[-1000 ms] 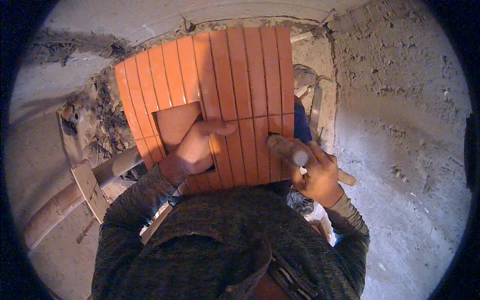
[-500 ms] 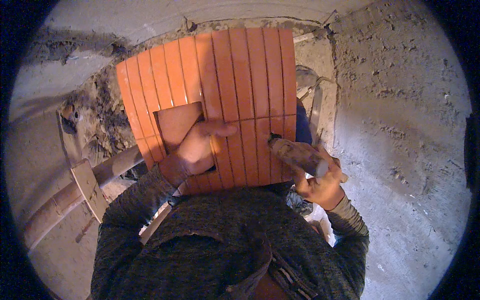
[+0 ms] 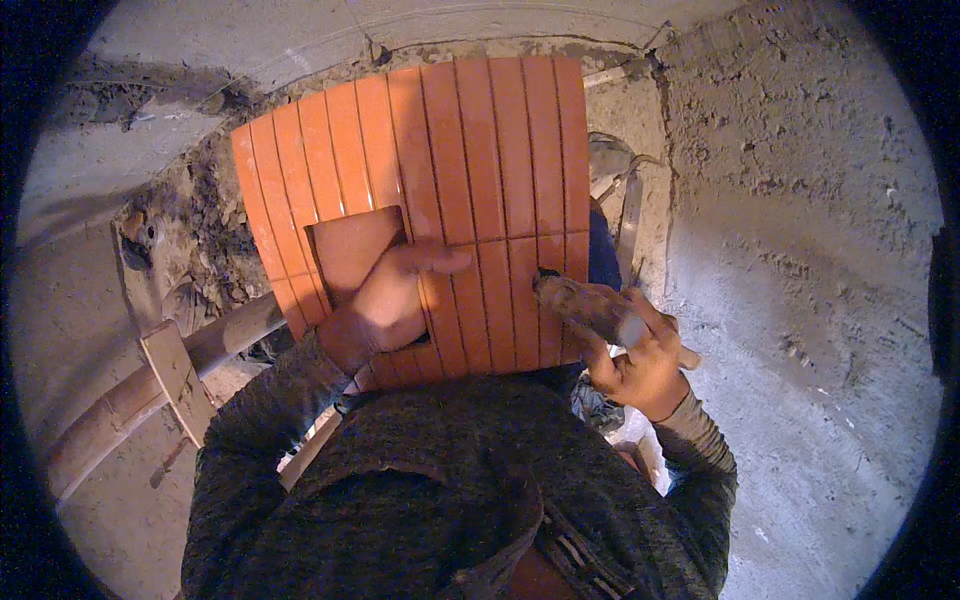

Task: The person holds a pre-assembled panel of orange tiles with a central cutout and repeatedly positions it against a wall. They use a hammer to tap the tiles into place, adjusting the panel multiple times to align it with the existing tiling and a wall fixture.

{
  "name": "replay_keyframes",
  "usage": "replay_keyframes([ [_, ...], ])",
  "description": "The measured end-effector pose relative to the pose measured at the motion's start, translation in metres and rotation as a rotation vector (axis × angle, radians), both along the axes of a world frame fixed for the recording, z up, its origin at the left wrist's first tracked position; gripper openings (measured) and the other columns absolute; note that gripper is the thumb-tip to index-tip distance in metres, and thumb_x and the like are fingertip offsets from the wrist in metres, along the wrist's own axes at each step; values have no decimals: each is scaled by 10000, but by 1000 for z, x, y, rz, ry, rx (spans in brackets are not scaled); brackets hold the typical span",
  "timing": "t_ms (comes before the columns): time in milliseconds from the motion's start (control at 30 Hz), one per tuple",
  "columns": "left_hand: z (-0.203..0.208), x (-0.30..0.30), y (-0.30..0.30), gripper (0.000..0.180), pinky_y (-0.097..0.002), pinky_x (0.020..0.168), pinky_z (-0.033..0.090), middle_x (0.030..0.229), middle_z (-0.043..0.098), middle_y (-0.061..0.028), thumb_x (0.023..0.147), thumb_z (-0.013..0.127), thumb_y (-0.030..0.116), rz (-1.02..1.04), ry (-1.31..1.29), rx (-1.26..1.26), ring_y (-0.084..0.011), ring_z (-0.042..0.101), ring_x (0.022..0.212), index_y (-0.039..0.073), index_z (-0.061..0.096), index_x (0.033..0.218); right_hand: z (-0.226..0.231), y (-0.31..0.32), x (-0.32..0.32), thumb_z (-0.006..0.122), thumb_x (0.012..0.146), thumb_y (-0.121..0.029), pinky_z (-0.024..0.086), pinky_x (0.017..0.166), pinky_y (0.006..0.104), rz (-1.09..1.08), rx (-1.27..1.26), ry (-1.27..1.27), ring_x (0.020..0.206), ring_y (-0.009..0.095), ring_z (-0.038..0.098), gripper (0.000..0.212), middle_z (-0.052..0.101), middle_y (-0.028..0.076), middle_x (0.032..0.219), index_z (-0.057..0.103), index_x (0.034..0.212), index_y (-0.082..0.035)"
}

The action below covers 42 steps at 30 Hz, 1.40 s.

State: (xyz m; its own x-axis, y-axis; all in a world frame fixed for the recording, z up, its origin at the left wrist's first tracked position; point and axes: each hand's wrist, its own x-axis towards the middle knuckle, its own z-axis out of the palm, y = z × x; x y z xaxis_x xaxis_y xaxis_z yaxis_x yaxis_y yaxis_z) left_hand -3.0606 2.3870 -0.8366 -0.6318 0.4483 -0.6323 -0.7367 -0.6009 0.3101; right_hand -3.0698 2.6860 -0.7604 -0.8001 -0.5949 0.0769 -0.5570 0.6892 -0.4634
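Note:
An orange panel with a ribbed, tile-like face [image 3: 487, 150] lies in front of me, reaching down to my waist. It has a four-sided cutout at its left. My left hand [image 3: 395, 300] grips the panel at this cutout, with the thumb lying across the face and the other fingers hidden. My right hand [image 3: 645, 365] is closed round a hammer [image 3: 590, 308] with a worn, dirty head. The head's narrow end is at a small dark hole near the panel's right edge; whether it touches is unclear. A short wooden handle end sticks out past my fingers.
A pipe [image 3: 110, 420] runs along the left, with a flat wooden strip [image 3: 178, 375] across it. Rubble [image 3: 205, 215] lies beyond the panel's left edge. Rough plastered surfaces [image 3: 800, 250] rise at the right. A metal tool or fitting [image 3: 612, 158] lies behind the panel's right edge.
The hammer head has tilted and shifted slightly in my right hand, and more of the wooden handle end shows. My left hand and the panel have hardly moved.

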Motion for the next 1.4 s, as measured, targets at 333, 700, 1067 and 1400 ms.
replay_keyframes([
  [333, 14, -7, 9, 373, -430, 1096, 469, 1277, 700, -115, 920, 640, 159, 29, -26, 89, -250, 650, 1199, 1, 676, 1255, -9, 13, 9, 679, 810, -197, 590, 686, 415, 14, 55, -31, 798, 316, 722, 356, 711, 134, 1072, 715, 1142, -75],
  [700, 0, 6, 4, 441, -441, 1093, 470, 1291, 692, -131, 891, 641, 169, 31, -82, 74, -263, 653, 1192, -14, 640, 1292, -8, 18, 15, 710, 806, -350, 550, 642, 443, 19, 16, -70, 835, 315, 687, 535, 638, 104, 1001, 671, 1289, -124],
  [1067, 9, 9, 11, 195, -386, 868, 482, 1043, 689, -65, 915, 678, 162, 66, 6, 35, -207, 641, 974, 51, 686, 1075, -18, 15, 17, 749, 741, -274, 557, 674, 427, 2, 109, -32, 782, 300, 688, 582, 646, 122, 1072, 664, 1300, -133],
  [1400, 15, 7, 16, 62, -353, 702, 487, 850, 678, -10, 936, 702, 166, 133, 44, -23, -164, 627, 802, 107, 714, 920, -2, 10, 6, 710, 828, -208, 587, 698, 420, -34, 130, -146, 821, 304, 719, 318, 737, 86, 1079, 747, 1129, -111],
])
